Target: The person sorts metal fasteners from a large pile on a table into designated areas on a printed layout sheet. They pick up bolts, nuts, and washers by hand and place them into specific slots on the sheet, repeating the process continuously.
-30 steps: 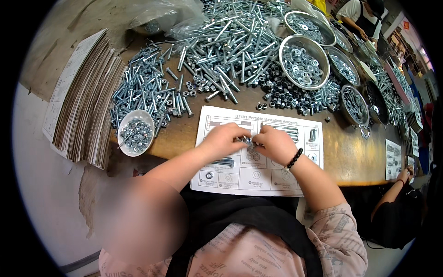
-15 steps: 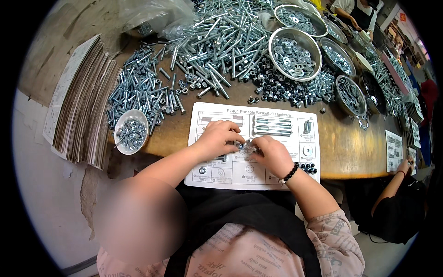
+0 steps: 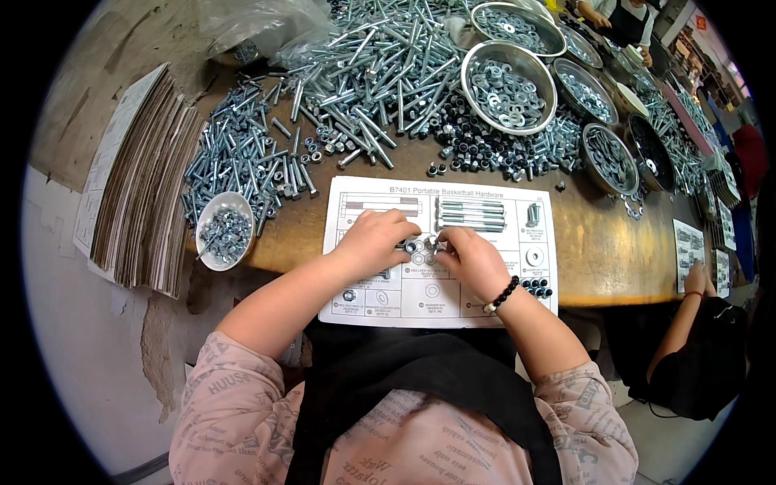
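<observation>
My left hand [image 3: 377,240] is closed in a pinch on a silver hex nut [image 3: 411,248] over the middle of a printed hardware sheet [image 3: 517,314]. Beside it my right hand [image 3: 477,260], with a dark bead bracelet at the wrist, pinches a small silver piece that looks like a nut [image 3: 440,245]. More nuts [image 3: 420,257] lie on the sheet between the fingertips. Long bolts [image 3: 471,215] rest side by side on the sheet's upper part. Several black-topped nuts [image 3: 537,288] sit near its right edge.
Loose bolts [image 3: 388,73] are heaped behind the sheet, with black-topped nuts [image 3: 493,145] by a metal bowl of washers [image 3: 509,130]. A white bowl of nuts [image 3: 218,264] and a stack of sheets [image 3: 145,186] stand left. A co-worker's hand [image 3: 697,279] is at right.
My fingertips have drawn slightly apart, so the nuts between them show more. The whole view has shifted a little. At right, the co-worker's hand has moved on the other sheet.
</observation>
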A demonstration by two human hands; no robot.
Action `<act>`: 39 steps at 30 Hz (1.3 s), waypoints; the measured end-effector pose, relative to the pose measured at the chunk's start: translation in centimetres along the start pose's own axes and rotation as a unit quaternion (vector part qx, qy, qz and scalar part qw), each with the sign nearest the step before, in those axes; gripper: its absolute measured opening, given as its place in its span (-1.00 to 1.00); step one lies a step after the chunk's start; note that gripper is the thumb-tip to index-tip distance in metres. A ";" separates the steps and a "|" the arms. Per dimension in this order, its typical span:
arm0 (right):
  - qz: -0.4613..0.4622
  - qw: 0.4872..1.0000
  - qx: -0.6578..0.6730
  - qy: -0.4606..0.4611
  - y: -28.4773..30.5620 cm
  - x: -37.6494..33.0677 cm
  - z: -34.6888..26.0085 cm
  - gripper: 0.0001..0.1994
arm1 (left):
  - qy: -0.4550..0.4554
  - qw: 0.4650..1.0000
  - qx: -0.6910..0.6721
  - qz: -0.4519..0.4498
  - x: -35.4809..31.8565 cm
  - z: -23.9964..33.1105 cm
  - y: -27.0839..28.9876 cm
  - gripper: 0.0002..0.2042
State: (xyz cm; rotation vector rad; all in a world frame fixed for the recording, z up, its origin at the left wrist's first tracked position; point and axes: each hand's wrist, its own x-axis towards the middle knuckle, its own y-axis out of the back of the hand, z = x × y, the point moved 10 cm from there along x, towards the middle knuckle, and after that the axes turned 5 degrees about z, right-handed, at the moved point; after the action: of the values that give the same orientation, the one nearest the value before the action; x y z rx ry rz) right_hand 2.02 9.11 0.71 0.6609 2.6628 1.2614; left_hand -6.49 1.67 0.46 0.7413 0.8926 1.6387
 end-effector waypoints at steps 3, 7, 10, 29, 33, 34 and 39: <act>-0.013 0.999 -0.030 0.000 -0.2 -0.3 0.1 -0.77 | -0.074 0.990 0.045 0.107 0.1 2.7 1.9 -0.65; -0.054 0.994 -0.093 0.005 -0.9 -0.5 0.4 -0.80 | -0.114 0.987 0.061 0.092 0.6 3.7 0.6 -0.70; -0.065 0.993 -0.092 0.017 -1.1 -0.8 -0.1 -0.81 | -0.114 0.986 0.058 0.109 0.3 3.1 0.5 -0.77; -0.072 0.985 -0.146 0.051 -0.7 -0.1 -0.8 -0.76 | -0.011 0.996 0.006 0.085 0.1 0.8 1.6 -0.69; -0.132 0.983 -0.056 0.111 -1.2 -0.3 -2.0 -0.56 | 0.022 0.999 -0.003 0.033 -0.3 0.4 0.5 -0.66; -0.152 0.980 -0.063 0.112 -2.1 -0.2 -1.9 -0.58 | 0.018 0.999 -0.003 0.032 -0.3 0.3 0.0 -0.65; -0.170 0.979 -0.079 0.080 -3.0 0.0 -1.7 -0.57 | 0.016 0.998 -0.042 0.042 -0.2 0.3 -0.4 -0.65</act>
State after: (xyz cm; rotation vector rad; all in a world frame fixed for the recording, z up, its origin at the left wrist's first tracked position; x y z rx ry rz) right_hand 0.50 6.24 -0.41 0.0779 2.6077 1.4531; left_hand -6.03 1.56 0.30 0.7052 0.8185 1.7555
